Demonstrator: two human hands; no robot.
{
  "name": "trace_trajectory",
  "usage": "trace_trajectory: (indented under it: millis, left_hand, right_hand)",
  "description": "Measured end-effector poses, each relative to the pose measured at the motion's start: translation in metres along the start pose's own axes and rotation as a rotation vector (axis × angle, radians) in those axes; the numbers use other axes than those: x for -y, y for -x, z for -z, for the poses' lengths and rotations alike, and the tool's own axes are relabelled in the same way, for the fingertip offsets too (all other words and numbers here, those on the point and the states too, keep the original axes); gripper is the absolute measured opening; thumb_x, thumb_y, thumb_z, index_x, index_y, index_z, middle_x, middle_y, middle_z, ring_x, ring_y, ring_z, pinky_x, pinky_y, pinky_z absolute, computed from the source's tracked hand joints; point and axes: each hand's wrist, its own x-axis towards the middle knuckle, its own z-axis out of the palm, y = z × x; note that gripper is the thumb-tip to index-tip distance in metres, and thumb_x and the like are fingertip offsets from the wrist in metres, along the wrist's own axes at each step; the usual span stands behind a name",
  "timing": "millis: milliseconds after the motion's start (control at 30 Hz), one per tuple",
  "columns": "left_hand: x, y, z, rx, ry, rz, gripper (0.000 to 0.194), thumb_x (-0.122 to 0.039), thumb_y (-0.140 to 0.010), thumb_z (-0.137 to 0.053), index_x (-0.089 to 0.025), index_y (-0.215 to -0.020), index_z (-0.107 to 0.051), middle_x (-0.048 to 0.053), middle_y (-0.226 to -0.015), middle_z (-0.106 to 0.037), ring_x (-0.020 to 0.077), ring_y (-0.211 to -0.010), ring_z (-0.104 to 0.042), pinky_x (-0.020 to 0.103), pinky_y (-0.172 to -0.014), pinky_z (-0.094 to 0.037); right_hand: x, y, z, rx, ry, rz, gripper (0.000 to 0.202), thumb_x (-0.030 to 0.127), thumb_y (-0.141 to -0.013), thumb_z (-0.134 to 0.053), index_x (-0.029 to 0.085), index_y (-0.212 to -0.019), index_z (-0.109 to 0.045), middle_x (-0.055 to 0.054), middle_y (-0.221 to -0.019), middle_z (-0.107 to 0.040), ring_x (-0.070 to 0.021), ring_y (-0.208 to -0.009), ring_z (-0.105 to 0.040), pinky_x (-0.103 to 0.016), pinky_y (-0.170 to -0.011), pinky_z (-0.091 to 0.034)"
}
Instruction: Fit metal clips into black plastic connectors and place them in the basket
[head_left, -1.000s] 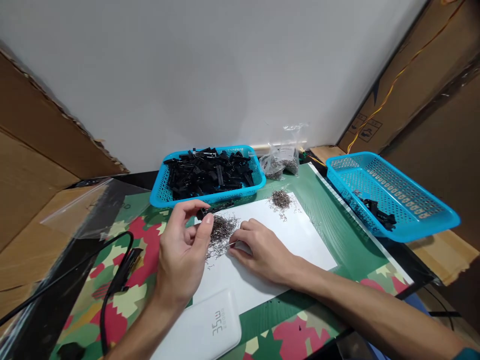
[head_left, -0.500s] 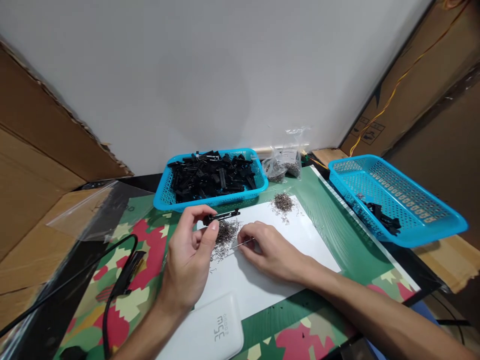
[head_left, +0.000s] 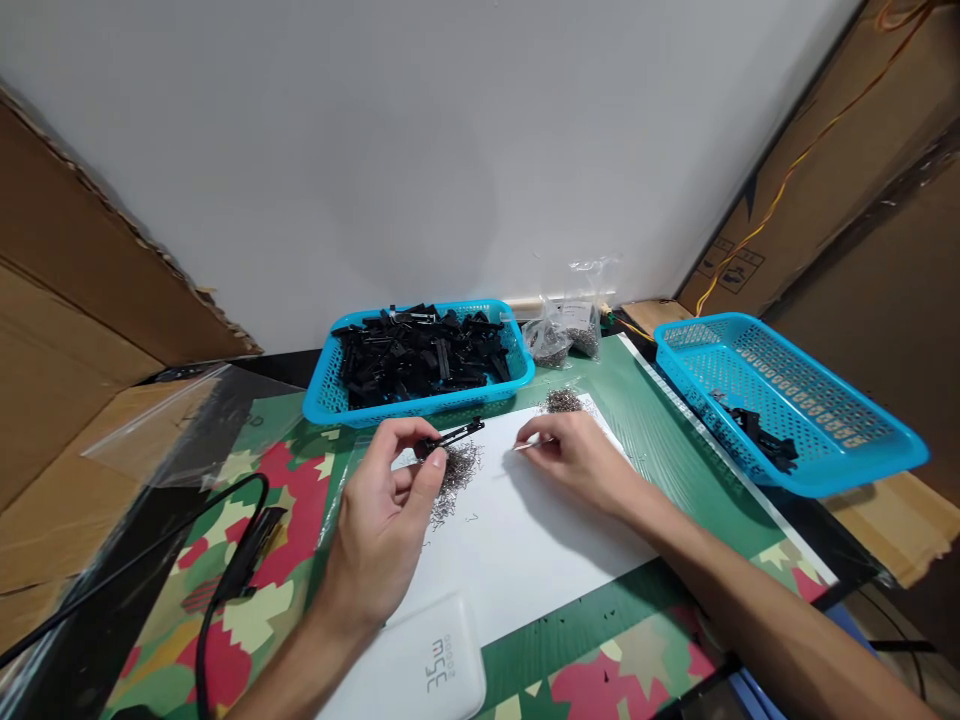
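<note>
Between thumb and fingers, my left hand grips a black plastic part above a pile of small metal springs. My right hand is pinched on a thin metal tool, its tip pointing left over the white sheet. A second pile of small metal pieces lies just behind my right hand. One loose spring rests on the sheet, apart from the nearer pile.
A blue basket full of black parts stands at the back. Another blue basket at the right holds several. Plastic bags lean by the wall. A white power bank and a black cable lie in front.
My right hand has moved right and back with the thin tool, away from the near pile. The black part in my left hand has tilted slightly. A loose spring now shows on the sheet.
</note>
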Motion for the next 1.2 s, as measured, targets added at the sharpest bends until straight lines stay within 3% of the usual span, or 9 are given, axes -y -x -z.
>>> trace_trajectory:
  millis: [133,300,567,700,800,1100,1200]
  left_hand:
    - [0.003,0.001,-0.001,0.021,0.004,0.001,0.03,-0.052,-0.102,-0.062,-0.026,-0.113,-0.056,-0.001,-0.089,-0.065,0.0082,-0.048,-0.048,0.021,-0.045,-0.038]
    - [0.005,0.003,-0.002,0.045,-0.017,0.02,0.031,-0.054,-0.101,-0.064,-0.027,-0.113,-0.056,0.001,-0.099,-0.069,0.0073,-0.05,-0.047,0.02,-0.043,-0.037]
    - [0.007,0.005,-0.002,0.09,-0.073,-0.002,0.029,-0.053,-0.102,-0.064,-0.027,-0.113,-0.058,0.0,-0.095,-0.072,0.0097,-0.055,-0.05,0.023,-0.047,-0.038]
    - [0.006,0.006,-0.002,0.121,-0.103,-0.039,0.025,-0.051,-0.102,-0.064,-0.027,-0.111,-0.06,0.003,-0.1,-0.074,0.019,-0.082,-0.072,0.025,-0.056,-0.045]
    - [0.004,0.007,-0.003,0.139,-0.115,-0.041,0.024,-0.05,-0.102,-0.064,-0.028,-0.111,-0.06,0.003,-0.101,-0.076,0.0239,-0.096,-0.076,0.028,-0.061,-0.049]
    - [0.006,0.007,-0.003,0.148,-0.102,-0.045,0.024,-0.048,-0.102,-0.065,-0.026,-0.111,-0.061,0.004,-0.101,-0.077,0.0261,-0.099,-0.078,0.031,-0.066,-0.055]
    - [0.006,0.007,-0.004,0.152,-0.096,-0.047,0.025,-0.048,-0.102,-0.066,-0.026,-0.11,-0.062,0.005,-0.102,-0.077,0.0261,-0.099,-0.078,0.031,-0.065,-0.055]
  right_hand:
    - [-0.028,-0.004,0.035,-0.073,0.118,-0.136,0.012,0.016,-0.089,-0.071,0.019,-0.09,-0.082,-0.003,-0.073,-0.071,-0.0158,-0.065,-0.056,-0.028,-0.062,-0.035]
    - [-0.042,0.001,0.056,0.117,0.08,-0.119,0.013,0.022,-0.088,-0.071,0.02,-0.082,-0.083,0.001,-0.06,-0.057,-0.0134,-0.057,-0.046,-0.03,-0.056,-0.028]
    - [-0.037,0.002,0.051,0.159,0.064,-0.105,0.008,0.022,-0.087,-0.074,0.019,-0.085,-0.081,0.005,-0.06,-0.051,-0.0115,-0.058,-0.041,-0.03,-0.058,-0.026]
    - [-0.036,0.002,0.048,0.179,0.066,-0.092,0.01,0.021,-0.09,-0.07,0.018,-0.083,-0.077,0.003,-0.063,-0.055,-0.0124,-0.059,-0.045,-0.03,-0.059,-0.028]
    - [-0.035,0.004,0.047,0.193,0.089,-0.054,0.012,0.021,-0.093,-0.067,0.018,-0.083,-0.073,0.002,-0.068,-0.059,-0.013,-0.062,-0.046,-0.03,-0.061,-0.028]
    - [-0.035,0.002,0.057,0.062,-0.094,-0.055,0.017,0.027,-0.097,-0.061,0.017,-0.085,-0.069,0.001,-0.072,-0.057,-0.0138,-0.066,-0.045,-0.029,-0.062,-0.03]
    - [-0.038,0.0,0.057,0.077,-0.157,-0.086,0.019,0.029,-0.095,-0.062,0.017,-0.082,-0.069,0.0,-0.074,-0.059,-0.0139,-0.067,-0.045,-0.029,-0.063,-0.031]
